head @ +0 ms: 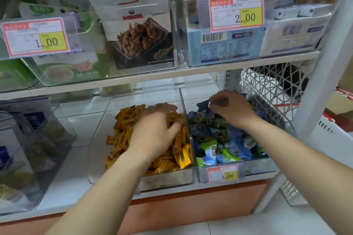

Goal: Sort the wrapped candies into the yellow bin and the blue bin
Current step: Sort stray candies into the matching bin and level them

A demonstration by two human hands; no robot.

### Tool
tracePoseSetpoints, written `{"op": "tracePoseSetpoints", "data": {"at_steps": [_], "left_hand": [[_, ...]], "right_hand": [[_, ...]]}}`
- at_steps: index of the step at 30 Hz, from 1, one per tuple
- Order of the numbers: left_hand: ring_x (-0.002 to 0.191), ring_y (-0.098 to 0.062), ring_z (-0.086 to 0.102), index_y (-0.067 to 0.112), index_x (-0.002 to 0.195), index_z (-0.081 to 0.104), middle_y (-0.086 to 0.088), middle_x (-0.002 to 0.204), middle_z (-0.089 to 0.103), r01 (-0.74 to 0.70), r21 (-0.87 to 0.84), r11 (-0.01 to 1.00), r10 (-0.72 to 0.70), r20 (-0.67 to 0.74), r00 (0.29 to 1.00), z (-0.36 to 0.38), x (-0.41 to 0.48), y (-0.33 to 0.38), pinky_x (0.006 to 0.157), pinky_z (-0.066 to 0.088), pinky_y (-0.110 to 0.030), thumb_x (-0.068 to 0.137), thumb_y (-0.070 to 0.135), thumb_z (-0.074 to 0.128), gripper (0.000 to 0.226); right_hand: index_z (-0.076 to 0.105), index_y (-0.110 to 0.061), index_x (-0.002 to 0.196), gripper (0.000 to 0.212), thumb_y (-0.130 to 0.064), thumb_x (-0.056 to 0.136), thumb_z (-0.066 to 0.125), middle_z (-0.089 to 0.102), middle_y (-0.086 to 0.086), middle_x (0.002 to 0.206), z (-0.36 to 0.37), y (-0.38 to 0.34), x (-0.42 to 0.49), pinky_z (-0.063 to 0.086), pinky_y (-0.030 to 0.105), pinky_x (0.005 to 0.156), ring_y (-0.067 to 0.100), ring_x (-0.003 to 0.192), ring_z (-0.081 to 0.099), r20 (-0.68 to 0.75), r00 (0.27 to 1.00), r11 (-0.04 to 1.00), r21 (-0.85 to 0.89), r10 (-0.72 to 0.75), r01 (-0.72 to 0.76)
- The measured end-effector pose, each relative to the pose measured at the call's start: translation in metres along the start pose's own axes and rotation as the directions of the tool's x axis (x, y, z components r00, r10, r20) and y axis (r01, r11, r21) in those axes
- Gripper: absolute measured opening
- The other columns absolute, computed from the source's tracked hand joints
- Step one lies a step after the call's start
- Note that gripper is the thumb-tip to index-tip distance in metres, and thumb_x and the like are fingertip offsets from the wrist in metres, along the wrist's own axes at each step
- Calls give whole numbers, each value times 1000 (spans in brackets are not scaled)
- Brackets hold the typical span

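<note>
While the left forearm reaches straight in, the left hand (154,133) lies palm-down on the crinkly yellow candies (120,139) heaped in the yellow bin (168,179), grip apart, fingers splayed. Over to the right hand (232,109): wrist bent, fingers curled, grip pinched on a dark blue candy (202,105) above the glossy blue-and-green wrappers (233,148) filling the blue bin (256,169). Both bins are clear plastic, side by side on the white shelf (76,158).

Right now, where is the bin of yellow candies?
In the head view, the bin of yellow candies sits mid-frame on the lower shelf, under the left hand and directly left of the blue-candy bin.
</note>
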State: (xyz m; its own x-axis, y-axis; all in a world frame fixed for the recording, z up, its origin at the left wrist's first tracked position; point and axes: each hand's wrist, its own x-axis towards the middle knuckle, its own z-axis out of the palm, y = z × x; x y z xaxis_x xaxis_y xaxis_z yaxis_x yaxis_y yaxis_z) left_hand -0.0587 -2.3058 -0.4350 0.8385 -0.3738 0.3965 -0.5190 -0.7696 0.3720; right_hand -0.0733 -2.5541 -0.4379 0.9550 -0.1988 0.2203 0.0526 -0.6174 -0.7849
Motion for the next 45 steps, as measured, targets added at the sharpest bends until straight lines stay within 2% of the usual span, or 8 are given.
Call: {"op": "tracePoseSetpoints", "data": {"at_steps": [4,9,14,22,28,32,38,45], "left_hand": [[111,-14,59,36,136,46,8,126,61,-47,-28,999,51,148,988,23,-5,19,85,53,-31,86,68,53,61],[106,-12,58,40,134,41,10,126,58,14,-75,997,-2,147,989,34,-3,15,77,52,-27,82,60,60,58],[105,-12,58,43,129,41,13,122,58,16,-93,996,-7,100,995,40,-6,18,73,53,-27,77,62,53,56],[105,-8,57,44,132,40,15,124,57,2,-102,995,7,88,996,43,-6,12,67,42,-16,76,67,50,61],[110,-9,56,43,135,38,15,130,55,6,-110,994,5,95,995,44,-6,11,73,42,-16,79,65,54,63],[111,-8,55,45,135,37,15,131,54,9,-131,991,5,107,994,41,-6,11,72,39,-15,78,67,53,63],[111,-10,55,46,133,37,14,130,55,26,-166,986,-2,142,990,39,-5,9,73,39,-17,79,69,55,62],[112,-11,54,40,136,41,10,130,56,41,-171,984,-15,146,989,37,-5,13,77,39,-18,83,61,60,60]], "right_hand": [[67,-34,109,19,-36,91,68,65,-17,104,-4,21,-2,47,16,76,8,101,63,56,998,982,-188,-20,30],[47,-39,143,70,-69,81,57,47,-10,149,22,19,-3,45,39,103,16,133,47,466,885,843,-477,3,248],[66,-27,121,35,-45,94,53,65,-1,119,38,13,30,50,35,83,22,109,59,334,931,770,-552,-148,321],[48,-23,69,29,-42,84,65,60,3,92,68,22,73,52,37,75,26,87,61,356,932,609,-753,59,249],[67,-17,106,33,-45,88,63,62,6,112,79,32,77,40,36,74,29,103,61,298,955,515,-821,17,247],[69,-19,109,25,-34,95,54,57,7,119,72,29,71,46,39,82,29,110,55,305,951,561,-781,-40,274],[69,-26,86,6,-26,91,65,58,-6,92,30,18,47,44,26,67,15,86,58,153,973,904,-367,-173,219],[66,-18,88,12,-28,95,61,64,-8,87,15,5,24,47,24,67,13,83,61,199,979,943,-314,-49,111]]}}
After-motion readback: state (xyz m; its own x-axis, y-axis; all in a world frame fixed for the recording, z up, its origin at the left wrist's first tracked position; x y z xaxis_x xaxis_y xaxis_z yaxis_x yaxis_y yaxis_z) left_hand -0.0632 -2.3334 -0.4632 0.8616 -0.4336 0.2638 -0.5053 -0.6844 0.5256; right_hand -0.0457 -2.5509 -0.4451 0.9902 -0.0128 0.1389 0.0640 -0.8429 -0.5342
